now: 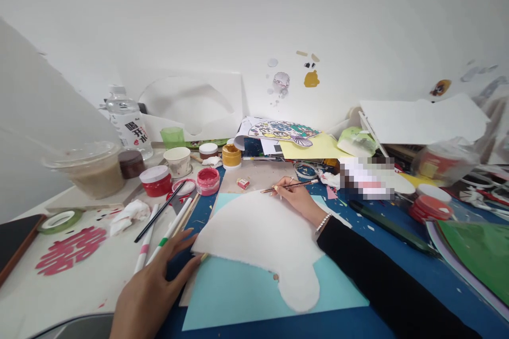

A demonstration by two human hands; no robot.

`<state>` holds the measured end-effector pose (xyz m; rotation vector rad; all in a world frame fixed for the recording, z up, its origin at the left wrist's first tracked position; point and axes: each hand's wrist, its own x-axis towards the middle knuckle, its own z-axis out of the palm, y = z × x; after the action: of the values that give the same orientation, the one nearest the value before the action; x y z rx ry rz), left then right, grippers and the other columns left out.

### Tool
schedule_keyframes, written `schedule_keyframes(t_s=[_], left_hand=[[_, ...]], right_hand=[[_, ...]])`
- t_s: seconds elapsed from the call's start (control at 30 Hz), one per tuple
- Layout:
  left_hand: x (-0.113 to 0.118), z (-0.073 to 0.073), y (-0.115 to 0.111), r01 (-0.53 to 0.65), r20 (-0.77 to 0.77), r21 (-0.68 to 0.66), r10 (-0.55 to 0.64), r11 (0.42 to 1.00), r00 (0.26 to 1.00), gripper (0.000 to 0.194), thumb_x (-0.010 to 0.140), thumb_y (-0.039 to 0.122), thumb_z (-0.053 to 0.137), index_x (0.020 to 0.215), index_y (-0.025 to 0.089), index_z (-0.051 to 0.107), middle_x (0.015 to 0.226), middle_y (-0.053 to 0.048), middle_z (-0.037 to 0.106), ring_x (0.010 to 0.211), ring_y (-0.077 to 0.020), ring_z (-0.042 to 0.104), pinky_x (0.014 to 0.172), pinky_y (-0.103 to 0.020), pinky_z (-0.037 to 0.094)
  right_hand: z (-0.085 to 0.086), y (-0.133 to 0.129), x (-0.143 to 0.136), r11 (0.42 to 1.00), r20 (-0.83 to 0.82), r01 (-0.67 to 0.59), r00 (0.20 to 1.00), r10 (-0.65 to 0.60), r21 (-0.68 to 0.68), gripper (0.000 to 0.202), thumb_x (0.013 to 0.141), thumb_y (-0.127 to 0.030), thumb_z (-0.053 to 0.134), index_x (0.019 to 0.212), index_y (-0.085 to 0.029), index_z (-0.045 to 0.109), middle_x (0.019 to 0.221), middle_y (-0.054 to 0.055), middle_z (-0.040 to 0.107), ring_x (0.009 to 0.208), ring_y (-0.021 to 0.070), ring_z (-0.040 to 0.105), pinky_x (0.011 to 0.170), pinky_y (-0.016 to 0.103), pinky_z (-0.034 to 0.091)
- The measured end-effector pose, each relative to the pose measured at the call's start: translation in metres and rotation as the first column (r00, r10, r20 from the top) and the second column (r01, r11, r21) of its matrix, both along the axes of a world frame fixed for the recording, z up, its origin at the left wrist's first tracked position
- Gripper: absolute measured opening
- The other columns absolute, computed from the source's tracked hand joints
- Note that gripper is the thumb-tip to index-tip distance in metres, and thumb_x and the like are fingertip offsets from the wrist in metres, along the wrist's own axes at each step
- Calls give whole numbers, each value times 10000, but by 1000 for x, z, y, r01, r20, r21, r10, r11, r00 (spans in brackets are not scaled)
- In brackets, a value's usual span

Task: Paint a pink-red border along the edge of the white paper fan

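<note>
A white fan-shaped cutout with a rounded handle lies on a light blue sheet. At the cutout's upper edge, my right hand holds a pencil, its tip pointing left. My left hand is at the cutout's left corner, thumb and fingers apart, fingertips around the corner. Whether they pinch the paper is hard to see. Just beyond the cutout sits a small eraser on a grey-brown board.
Paint jars, a paper cup, a water bottle and a lidded tub stand at the left and back. Markers lie left. A dark green cutter and coloured sheets are right.
</note>
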<state>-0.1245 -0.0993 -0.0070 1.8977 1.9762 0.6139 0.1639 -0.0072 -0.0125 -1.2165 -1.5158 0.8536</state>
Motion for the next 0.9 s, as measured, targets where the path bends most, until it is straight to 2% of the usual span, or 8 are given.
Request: schedule_keyframes(t_s=[0.2, 0.43, 0.57, 0.67, 0.83, 0.9], left_hand=[[0, -2, 0, -17, -35, 13, 17, 1000, 999, 450, 738, 483, 432, 1147, 301, 477, 989, 22, 654, 644, -184, 624, 528, -238, 435], [0, -1, 1, -18, -27, 7, 18, 1000, 999, 465, 725, 492, 432, 1145, 298, 481, 963, 26, 661, 512, -155, 587, 515, -246, 435], [0, -1, 0, -21, -24, -7, 21, 1000, 999, 478, 732, 489, 430, 1167, 294, 458, 987, 26, 653, 584, -167, 608, 539, -246, 441], [0, -1, 0, -10, -6, -3, 10, 1000, 1000, 463, 742, 485, 426, 1163, 296, 463, 1004, 27, 647, 559, -155, 599, 529, -244, 442], [-2, -2, 2, 16, 19, 18, -16, 1000, 1000, 452, 734, 482, 440, 1141, 292, 490, 972, 18, 660, 509, -144, 583, 499, -235, 446], [-3, -3, 3, 22, 20, 20, -22, 1000, 1000, 452, 738, 483, 435, 1146, 295, 483, 1019, 16, 645, 514, -144, 587, 508, -236, 451]], right_hand=[[-1, 2, 2, 999, -19, 52, 998, -52, -2, 116, 704, -288, 530, 657, -184, 513, 621, 10, 616, 577, 133, 512, 548, 251, 345], [-1, 2, 4, 997, -35, 81, 996, -81, -7, 108, 687, -264, 529, 619, -190, 490, 586, 0, 604, 595, 145, 545, 596, 271, 376], [2, -1, 6, 991, -49, 129, 991, -128, 26, 103, 677, -238, 521, 597, -190, 477, 563, -4, 582, 570, 137, 526, 581, 267, 372], [12, -4, 11, 972, -122, 221, 970, -210, 77, 102, 681, -253, 524, 621, -197, 464, 576, -11, 580, 502, 115, 473, 516, 253, 346], [49, -15, 26, 900, -258, 389, 906, -335, 197, 117, 696, -300, 533, 655, -205, 479, 582, -16, 583, 493, 111, 448, 509, 250, 340], [57, -19, 31, 916, -218, 358, 923, -318, 181, 121, 698, -298, 538, 643, -204, 484, 581, -12, 585, 507, 113, 455, 523, 251, 345]])
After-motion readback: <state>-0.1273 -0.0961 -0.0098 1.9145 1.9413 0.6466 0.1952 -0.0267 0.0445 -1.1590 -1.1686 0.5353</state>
